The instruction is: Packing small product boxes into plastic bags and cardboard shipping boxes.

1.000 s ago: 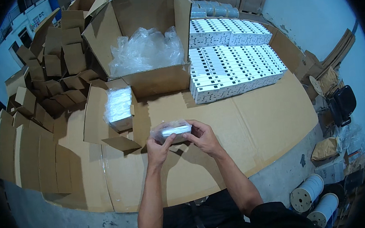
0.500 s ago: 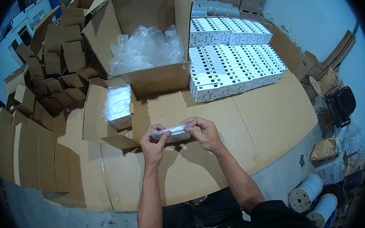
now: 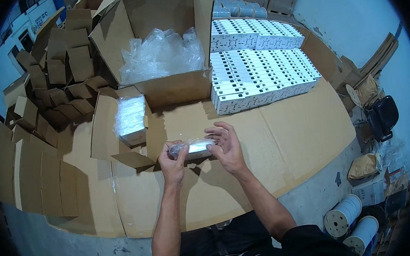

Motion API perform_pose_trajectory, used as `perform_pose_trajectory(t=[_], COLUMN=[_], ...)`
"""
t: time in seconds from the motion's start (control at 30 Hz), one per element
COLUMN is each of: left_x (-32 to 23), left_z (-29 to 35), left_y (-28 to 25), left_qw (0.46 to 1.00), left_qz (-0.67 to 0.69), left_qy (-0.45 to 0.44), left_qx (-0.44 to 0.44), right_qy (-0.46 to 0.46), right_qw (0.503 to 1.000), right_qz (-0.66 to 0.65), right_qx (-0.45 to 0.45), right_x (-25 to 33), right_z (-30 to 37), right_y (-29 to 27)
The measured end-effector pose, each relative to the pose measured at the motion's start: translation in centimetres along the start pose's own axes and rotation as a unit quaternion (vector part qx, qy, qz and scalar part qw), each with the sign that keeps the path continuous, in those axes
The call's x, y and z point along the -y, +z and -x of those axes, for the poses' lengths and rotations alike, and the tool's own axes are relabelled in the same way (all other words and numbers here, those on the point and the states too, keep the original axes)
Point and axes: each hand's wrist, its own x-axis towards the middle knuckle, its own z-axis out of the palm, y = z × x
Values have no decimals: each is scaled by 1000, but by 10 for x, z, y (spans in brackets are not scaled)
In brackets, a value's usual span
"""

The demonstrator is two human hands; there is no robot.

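Observation:
In front of me, over the cardboard-covered table point(image 3: 282, 141), is a small white box in a clear plastic bag point(image 3: 198, 148). My left hand point(image 3: 172, 162) is closed on its left end, the thumb on top. At the other end, my right hand point(image 3: 230, 154) has its fingers spread and raised, with only the thumb against the wrap. Just left of the hands stands an open cardboard carton point(image 3: 104, 130). A row of plastic-wrapped white boxes point(image 3: 132, 119) is packed inside it.
Behind the carton, a large open box point(image 3: 178, 89) holds a heap of clear plastic bags point(image 3: 164, 54). White boxes point(image 3: 263, 78) lie in stacked rows at the back right. Empty brown cartons point(image 3: 50, 162) crowd the left side. Cable reels point(image 3: 343, 216) sit on the floor at right.
My right hand has loosened its pinch on the wrap and its fingers have opened and lifted. The plastic lies flatter over the box's right end. My left hand keeps its hold.

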Motion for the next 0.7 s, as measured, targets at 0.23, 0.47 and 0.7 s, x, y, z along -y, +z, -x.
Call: perform_pose_trajectory(t=[0.23,0.47,0.7], left_x=[0,-1,-11], left_z=[-2,-1,5], left_y=[3,1,6], left_qw=[1000,1000,999], left_qz=[28,17,24], left_qy=[14,10,39], left_qx=[1,6,-13], right_qy=[-132,-74,-51], right_qw=[969,967,976], right_qz=[170,232,202], right_qx=[122,79,60], right_x=[16,13,13], right_z=[4,3,5], right_y=[-23,-18,-17])
